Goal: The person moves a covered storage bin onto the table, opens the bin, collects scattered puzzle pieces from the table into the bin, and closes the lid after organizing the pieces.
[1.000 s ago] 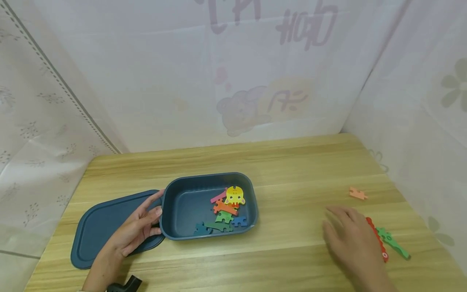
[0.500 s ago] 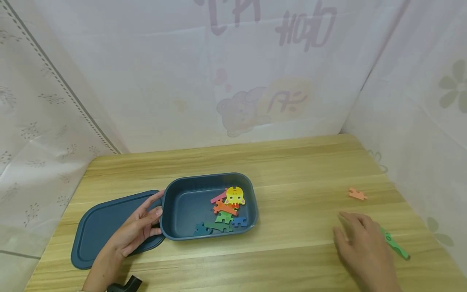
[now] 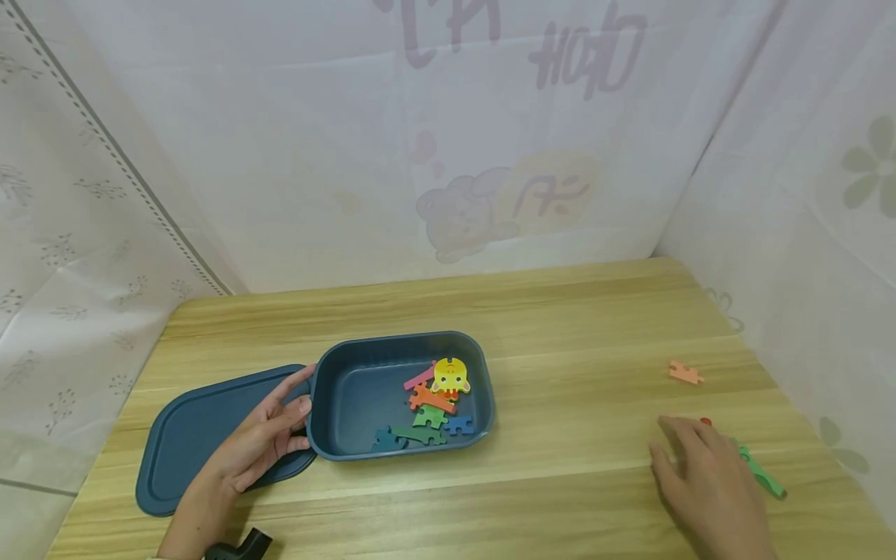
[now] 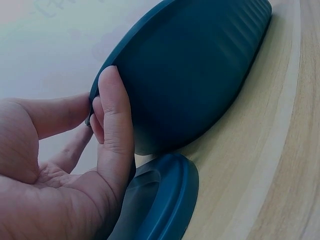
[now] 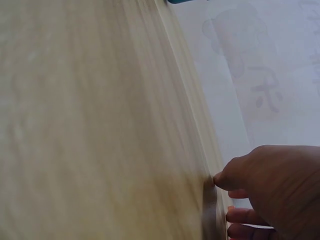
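A dark blue plastic box [image 3: 364,365] stands on the table with several wooden puzzle pieces inside, among them a yellow animal head [image 3: 451,376], an orange piece [image 3: 432,399] and a blue piece [image 3: 459,425]. At its left end, my left hand [image 3: 269,428] grips the rim between thumb and fingers. That grip shows close up on the box [image 4: 190,75] in the left wrist view. On the right, my right hand [image 3: 710,482] lies low over the table, fingers slightly bent. It covers most of a red piece [image 3: 705,421], whose far end shows past the fingers. The green piece [image 3: 763,472] lies just beyond it.
The box's dark blue lid [image 3: 203,435] lies flat at the left, partly beneath the left hand. A peach puzzle piece [image 3: 686,372] rests farther back on the right. Printed white cloth [image 3: 315,155] hangs behind the wooden table [image 3: 574,327] and at both sides.
My right hand has shifted right and slightly toward me, over the red piece, which now mostly disappears beneath it. The left hand and box have stayed put.
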A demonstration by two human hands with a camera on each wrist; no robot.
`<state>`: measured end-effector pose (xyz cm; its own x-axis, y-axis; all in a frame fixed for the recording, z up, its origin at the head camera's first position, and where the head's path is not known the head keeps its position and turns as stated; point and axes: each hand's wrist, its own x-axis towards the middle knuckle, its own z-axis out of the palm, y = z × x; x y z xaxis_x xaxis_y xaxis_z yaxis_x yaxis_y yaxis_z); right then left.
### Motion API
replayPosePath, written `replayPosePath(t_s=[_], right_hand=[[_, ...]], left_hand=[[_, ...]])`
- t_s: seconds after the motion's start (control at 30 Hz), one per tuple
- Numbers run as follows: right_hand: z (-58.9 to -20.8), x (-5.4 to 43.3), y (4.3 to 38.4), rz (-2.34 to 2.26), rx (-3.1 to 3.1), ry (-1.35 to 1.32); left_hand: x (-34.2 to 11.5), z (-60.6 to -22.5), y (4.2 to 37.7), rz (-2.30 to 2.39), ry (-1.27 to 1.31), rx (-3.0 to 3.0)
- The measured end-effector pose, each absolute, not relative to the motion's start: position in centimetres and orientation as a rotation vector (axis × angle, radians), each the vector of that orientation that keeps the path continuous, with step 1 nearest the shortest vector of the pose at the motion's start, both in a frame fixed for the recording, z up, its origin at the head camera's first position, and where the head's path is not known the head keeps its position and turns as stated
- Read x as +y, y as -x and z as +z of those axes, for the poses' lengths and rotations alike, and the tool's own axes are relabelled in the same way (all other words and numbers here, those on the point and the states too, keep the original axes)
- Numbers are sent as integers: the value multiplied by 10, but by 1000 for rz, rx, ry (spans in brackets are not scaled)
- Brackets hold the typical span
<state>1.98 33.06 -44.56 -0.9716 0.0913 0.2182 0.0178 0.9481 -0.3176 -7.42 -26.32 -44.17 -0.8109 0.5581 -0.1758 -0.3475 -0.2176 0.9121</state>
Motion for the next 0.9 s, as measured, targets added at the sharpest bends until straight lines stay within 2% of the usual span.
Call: replayPosePath(t_s=[0.5, 0.73, 0.9], right_hand=[[-448, 337, -25, 452, -2760, 96], [-444, 344, -27, 400, -2772, 296], [-443, 347, -28, 389, -2794, 330]], left_hand=[[-263, -440, 74, 2075, -264, 1444], [-263, -440, 74, 2074, -257, 1439], [-263, -440, 74, 2073, -263, 1440]])
